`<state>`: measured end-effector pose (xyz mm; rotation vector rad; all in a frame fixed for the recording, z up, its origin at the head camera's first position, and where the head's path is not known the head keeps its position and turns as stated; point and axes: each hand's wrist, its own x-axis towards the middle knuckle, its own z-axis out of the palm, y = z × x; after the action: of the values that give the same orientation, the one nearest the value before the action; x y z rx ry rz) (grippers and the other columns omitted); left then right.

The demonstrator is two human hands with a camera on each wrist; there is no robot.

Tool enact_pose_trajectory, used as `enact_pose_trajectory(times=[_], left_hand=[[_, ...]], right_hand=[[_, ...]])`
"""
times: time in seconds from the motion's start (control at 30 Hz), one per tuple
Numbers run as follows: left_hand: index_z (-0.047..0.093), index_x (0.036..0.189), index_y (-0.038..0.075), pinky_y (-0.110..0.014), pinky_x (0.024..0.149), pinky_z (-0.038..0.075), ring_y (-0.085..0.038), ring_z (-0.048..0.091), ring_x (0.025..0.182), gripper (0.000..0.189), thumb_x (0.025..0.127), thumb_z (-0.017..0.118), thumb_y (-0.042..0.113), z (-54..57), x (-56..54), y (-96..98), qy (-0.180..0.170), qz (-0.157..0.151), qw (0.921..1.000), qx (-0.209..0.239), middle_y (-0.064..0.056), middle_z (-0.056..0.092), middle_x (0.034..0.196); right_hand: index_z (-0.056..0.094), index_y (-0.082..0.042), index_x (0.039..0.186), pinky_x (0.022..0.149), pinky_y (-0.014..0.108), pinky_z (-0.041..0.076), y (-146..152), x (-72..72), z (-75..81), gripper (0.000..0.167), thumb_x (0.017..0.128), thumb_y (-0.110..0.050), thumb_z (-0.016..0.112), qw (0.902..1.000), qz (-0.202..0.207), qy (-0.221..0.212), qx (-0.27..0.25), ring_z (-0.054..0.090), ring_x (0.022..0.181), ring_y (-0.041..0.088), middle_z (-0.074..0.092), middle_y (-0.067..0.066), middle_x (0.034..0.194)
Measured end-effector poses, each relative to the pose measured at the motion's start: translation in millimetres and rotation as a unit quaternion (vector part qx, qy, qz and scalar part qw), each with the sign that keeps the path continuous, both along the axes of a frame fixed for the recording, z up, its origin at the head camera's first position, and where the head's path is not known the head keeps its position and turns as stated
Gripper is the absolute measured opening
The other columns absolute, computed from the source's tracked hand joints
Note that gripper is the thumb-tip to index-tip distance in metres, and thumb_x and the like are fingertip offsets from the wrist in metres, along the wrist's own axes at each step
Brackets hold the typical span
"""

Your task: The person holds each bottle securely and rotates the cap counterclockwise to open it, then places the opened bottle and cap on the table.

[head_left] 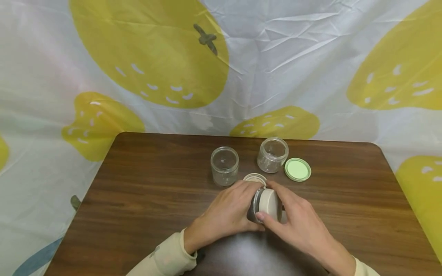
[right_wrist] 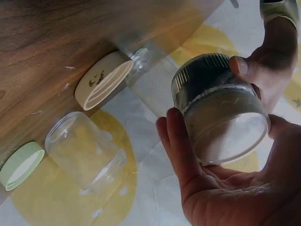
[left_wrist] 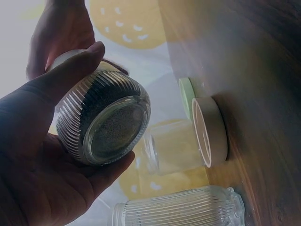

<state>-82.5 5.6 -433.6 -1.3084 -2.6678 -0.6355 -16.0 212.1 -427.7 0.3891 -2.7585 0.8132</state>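
My left hand point(head_left: 224, 211) grips a ribbed glass jar point(left_wrist: 101, 113) with dark, fine-grained contents, thumb on one side and fingers on the other. The jar is tipped sideways above the table, its base toward the left wrist camera. On its mouth sits an off-white lid point(head_left: 268, 203), facing my right hand point(head_left: 304, 218). The right thumb and fingers are curled round this lid, as the right wrist view shows from its top side. Just beyond the hands a cream lid point(head_left: 254, 177) lies on the table, its hollow side up.
Two clear glass jars without lids stand toward the back, a left one point(head_left: 224, 165) and a right one point(head_left: 272, 155). Beside the right one lies a pale green lid point(head_left: 298, 170). A fruit-print cloth point(head_left: 255, 88) hangs behind the brown wooden table point(head_left: 145, 184).
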Motion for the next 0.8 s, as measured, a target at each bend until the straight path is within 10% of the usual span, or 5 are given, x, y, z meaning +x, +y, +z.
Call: enact_pose_trajectory(times=[0.27, 0.6, 0.8], left_hand=[[0.054, 0.144, 0.012, -0.030, 0.116, 0.049, -0.017, 0.063, 0.130, 0.094, 0.069, 0.095, 0.051, 2.1, -0.4, -0.7, -0.012, -0.011, 0.9999, 0.003, -0.001, 0.067, 0.138], [0.054, 0.144, 0.015, -0.030, 0.117, 0.048, -0.016, 0.062, 0.131, 0.094, 0.069, 0.096, 0.053, 5.7, -0.7, 0.5, -0.040, -0.013, 0.9990, 0.015, 0.002, 0.066, 0.137], [0.056, 0.142, 0.016, -0.028, 0.117, 0.047, -0.013, 0.062, 0.130, 0.093, 0.067, 0.095, 0.055, 1.9, -2.0, 0.7, -0.053, -0.014, 0.9978, 0.037, 0.004, 0.067, 0.135]], right_hand=[[0.032, -0.017, 0.167, 0.099, 0.046, 0.059, 8.1, 0.4, 5.5, 0.105, 0.083, -0.045, 0.089, 0.9974, 0.059, 0.016, 0.037, 0.068, 0.128, 0.023, 0.054, 0.004, 0.159], [0.050, -0.023, 0.157, 0.078, 0.037, 0.060, 17.9, 3.1, 13.5, 0.098, 0.076, -0.062, 0.087, 0.9928, 0.050, 0.057, 0.093, 0.067, 0.107, 0.010, 0.059, -0.010, 0.136], [0.051, -0.018, 0.156, 0.095, 0.035, 0.054, 24.2, 4.9, 17.0, 0.097, 0.077, -0.059, 0.088, 0.9916, 0.075, 0.067, 0.082, 0.063, 0.121, 0.013, 0.059, -0.007, 0.141]])
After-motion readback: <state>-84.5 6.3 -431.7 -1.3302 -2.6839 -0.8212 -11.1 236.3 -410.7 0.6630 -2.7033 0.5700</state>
